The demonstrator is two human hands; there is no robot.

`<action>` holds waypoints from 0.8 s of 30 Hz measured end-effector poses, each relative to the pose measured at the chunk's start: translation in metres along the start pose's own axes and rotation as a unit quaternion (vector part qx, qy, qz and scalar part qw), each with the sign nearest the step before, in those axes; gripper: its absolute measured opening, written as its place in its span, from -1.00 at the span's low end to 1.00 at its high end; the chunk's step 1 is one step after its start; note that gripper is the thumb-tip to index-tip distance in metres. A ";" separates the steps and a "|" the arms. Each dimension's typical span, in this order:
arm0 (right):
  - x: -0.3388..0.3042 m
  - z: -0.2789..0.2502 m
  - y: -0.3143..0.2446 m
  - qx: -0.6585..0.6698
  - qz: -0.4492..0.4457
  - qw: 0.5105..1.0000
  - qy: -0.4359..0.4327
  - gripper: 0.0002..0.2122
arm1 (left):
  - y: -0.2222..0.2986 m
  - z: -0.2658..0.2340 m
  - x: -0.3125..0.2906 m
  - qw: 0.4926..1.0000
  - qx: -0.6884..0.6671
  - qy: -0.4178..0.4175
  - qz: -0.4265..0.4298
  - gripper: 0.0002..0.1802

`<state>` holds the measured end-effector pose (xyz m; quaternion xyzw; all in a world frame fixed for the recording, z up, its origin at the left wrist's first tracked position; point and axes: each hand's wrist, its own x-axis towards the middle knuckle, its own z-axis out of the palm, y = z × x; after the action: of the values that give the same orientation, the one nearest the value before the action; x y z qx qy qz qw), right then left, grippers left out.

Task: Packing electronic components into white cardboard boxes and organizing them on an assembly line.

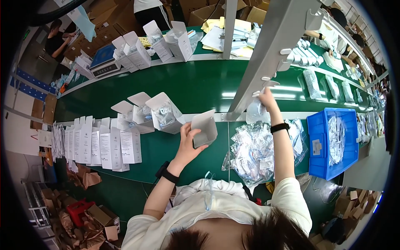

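Note:
My left hand (188,143) grips an open white carton (204,130) near the table's front edge, its flap standing up and its inside visible. Out by the metal post (260,54), my right hand (268,100) is closed at the top of a clear plastic bag (256,112) with something round and translucent in it. Below that hand lies a pile of clear packets (253,152) with white and blue contents. Left of the carton I hold, several open white cartons (166,114) stand filled with bagged clear parts.
Flattened white cartons (106,143) stand in a row at the left. A blue bin (321,152) with packets stands at the right. Beyond the green conveyor (166,81) are more filled cartons (179,43), papers (214,38) and co-workers. Cardboard (102,214) litters the lower left.

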<state>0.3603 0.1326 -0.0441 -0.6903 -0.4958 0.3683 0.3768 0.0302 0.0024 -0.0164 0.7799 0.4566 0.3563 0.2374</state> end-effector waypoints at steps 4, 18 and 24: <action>-0.109 -0.058 -0.037 0.492 0.004 0.871 0.014 -0.41 | 0.005 0.022 -0.001 0.999 -0.019 -0.001 0.025 -0.27; -0.198 0.116 -0.082 -0.098 -0.439 0.884 0.127 -0.51 | 0.003 0.063 -0.036 0.983 -0.078 0.163 -0.035 -0.23; -0.183 0.049 -0.006 -0.084 -0.332 0.930 0.135 -0.62 | -0.012 0.040 -0.048 0.984 -0.076 0.140 -0.084 -0.15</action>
<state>0.2719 -0.0345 -0.0359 -0.5588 -0.6701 0.0822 0.4816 0.0385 -0.0361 -0.0668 0.6608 0.5204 0.4748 0.2588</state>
